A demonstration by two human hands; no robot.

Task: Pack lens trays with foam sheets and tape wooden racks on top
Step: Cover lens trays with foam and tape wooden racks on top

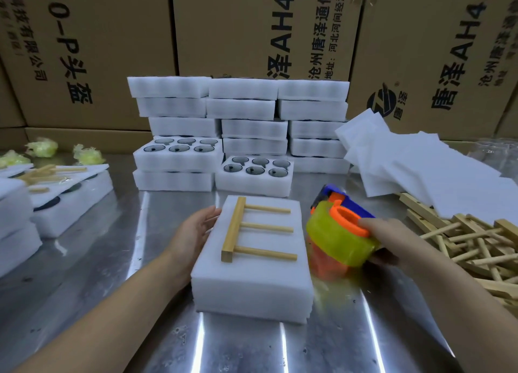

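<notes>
A wall of printed cardboard boxes (252, 22) stands along the back, and in front of it a shiny metal surface (252, 344) carries everything else. Against the boxes sits a stack of white foam lens trays (241, 109), several layers high and three columns wide; two open trays (255, 173) at its foot show dark round lenses in their wells. To the right, loose foam sheets (420, 171) lie fanned over one another, their near edge overlapping a jumbled pile of wooden racks (462, 246). At the far left are taped trays (73, 204) with racks on top, partly cut off by the edge of the view. Nearest the person, in the middle, lies a covered tray (252, 288) with a foam sheet across its top. The left hand (196, 232) rests flat against its left side, fingers straight, its grip open and holding nothing. Just right of the tray, the right hand (392, 232) has its grip closed round a tape dispenser (336, 232) of orange and blue plastic loaded with a yellow-green roll, fingers curled over the orange ring. On the covered tray lies one wooden rack (235, 227), its bar toward the left and three pegs pointing right. Small crumpled wads of yellowish tape (42, 147) sit at the back left.
</notes>
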